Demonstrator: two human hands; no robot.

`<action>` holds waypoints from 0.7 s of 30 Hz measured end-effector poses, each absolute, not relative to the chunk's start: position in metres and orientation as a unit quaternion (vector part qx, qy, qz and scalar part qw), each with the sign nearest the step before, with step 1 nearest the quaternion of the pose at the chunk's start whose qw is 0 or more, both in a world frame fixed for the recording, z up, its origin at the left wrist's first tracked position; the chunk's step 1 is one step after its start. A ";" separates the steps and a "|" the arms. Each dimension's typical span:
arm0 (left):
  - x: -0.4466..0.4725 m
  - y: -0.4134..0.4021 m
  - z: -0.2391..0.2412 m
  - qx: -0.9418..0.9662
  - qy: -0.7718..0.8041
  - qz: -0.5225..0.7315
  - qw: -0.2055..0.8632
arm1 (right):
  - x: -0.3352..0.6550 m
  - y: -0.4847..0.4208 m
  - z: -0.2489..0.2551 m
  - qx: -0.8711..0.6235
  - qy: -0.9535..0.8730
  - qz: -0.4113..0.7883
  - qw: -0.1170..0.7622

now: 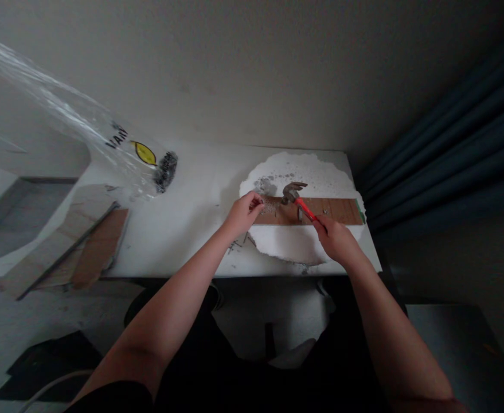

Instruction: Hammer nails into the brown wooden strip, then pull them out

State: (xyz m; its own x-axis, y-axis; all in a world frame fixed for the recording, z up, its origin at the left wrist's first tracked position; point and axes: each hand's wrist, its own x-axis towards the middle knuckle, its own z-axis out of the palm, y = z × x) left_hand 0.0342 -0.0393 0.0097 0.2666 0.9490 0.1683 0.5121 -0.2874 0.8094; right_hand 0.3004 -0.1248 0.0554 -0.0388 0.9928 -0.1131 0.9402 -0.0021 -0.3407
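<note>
My right hand (336,240) is closed round the red handle of a claw hammer (307,209). The hammer's metal head is over the middle of a brown wooden board (340,211). At the board's left end is my left hand (243,213), its fingertips pinched together; whatever they hold is too small to make out. Beneath the board lies a white, ragged-edged sheet (286,244) strewn with grey bits. A few thin nail-like pieces (235,245) lie on the table just below my left hand.
A clear plastic bag (144,154) with dark contents stands at the left of the white table (191,218). Wood pieces (99,249) project past its left edge. Dark curtains (445,143) hang at the right, and a wall (252,74) rises behind.
</note>
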 end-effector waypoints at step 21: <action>0.037 -0.043 0.009 0.733 0.510 0.304 0.332 | 0.301 -0.124 0.056 -0.687 -0.703 0.166 0.073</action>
State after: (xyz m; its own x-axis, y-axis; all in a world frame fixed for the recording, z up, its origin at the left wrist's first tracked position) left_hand 0.0370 -0.0433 0.0095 0.2950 0.9493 0.1083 0.5455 -0.2604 0.7966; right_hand 0.3007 -0.1243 0.0562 -0.0445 0.9911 -0.1255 0.9429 0.0001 -0.3331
